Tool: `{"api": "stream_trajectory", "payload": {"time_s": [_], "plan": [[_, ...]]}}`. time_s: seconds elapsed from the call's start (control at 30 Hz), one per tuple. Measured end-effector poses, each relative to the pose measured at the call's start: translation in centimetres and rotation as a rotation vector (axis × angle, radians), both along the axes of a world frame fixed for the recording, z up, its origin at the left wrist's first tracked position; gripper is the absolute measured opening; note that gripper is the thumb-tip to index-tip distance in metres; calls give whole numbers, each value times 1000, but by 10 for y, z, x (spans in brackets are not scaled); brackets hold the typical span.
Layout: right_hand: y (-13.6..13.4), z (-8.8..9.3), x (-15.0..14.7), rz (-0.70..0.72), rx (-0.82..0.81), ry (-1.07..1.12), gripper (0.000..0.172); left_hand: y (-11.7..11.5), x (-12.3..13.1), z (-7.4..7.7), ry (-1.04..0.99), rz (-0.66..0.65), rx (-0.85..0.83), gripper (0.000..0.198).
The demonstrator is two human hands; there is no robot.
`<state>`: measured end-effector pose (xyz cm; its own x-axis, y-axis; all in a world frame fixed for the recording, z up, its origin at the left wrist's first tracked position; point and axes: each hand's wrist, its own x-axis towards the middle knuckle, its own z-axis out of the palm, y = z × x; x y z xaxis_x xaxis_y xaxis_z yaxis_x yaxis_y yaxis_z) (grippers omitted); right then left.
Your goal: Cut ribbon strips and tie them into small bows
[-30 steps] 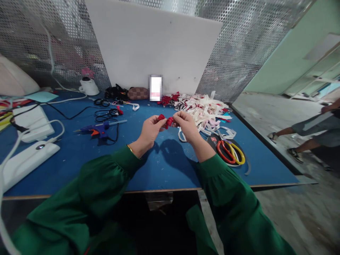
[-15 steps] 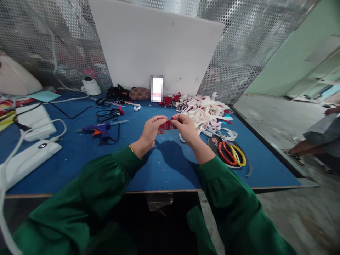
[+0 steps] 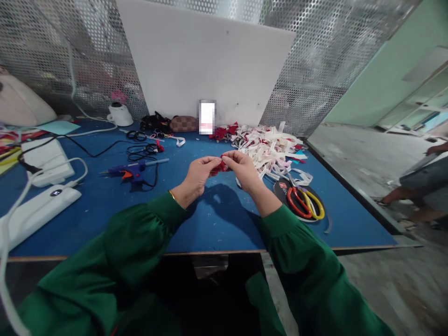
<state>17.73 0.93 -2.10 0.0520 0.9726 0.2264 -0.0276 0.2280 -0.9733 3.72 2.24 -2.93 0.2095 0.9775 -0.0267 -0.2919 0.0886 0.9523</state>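
Note:
A small piece of red ribbon (image 3: 219, 168) is pinched between both hands above the middle of the blue table (image 3: 224, 224). My left hand (image 3: 196, 176) is closed on its left part, thumb on top. From the other side my right hand (image 3: 242, 169) grips it with thumb and forefinger, the two thumbs almost meeting. Fingers cover much of the ribbon, so its exact shape is hard to make out. Behind my right hand lies a heap of white ribbon scraps (image 3: 268, 144), with red ribbon pieces (image 3: 226, 132) at its left end.
Scissors (image 3: 304, 203) with red and yellow handles rest on a dark round disc (image 3: 282, 189) at right. A blue glue gun (image 3: 133, 171) lies at left, near a white power bank (image 3: 45, 210) and cables. A phone (image 3: 206, 116) leans on the white board (image 3: 210, 60). Another person stands far right.
The red ribbon is bunched tighter between my fingers, and my right fingertips have shifted slightly left. My left fingers have curled in more. The person at far right has moved a little.

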Motion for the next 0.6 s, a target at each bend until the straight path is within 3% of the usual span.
{"api": "stream_trajectory", "payload": {"time_s": [0.13,0.3,0.37,0.47,0.6], "plan": [[-1,-1,0,-26,22,8,23,-1,1,1,30,96,44,23],[-1,0,6,148,-132,249,30,-4,1,5,-97,-78,-45,25],[-1,0,6,179,-160,273,32,-3,0,5,-59,-64,-12,26],[-2,0,3,99,-76,163,29,-2,-1,3,47,6,64,25],[1,-2,2,-47,25,69,25,-4,-1,7,77,4,71,33]]}}
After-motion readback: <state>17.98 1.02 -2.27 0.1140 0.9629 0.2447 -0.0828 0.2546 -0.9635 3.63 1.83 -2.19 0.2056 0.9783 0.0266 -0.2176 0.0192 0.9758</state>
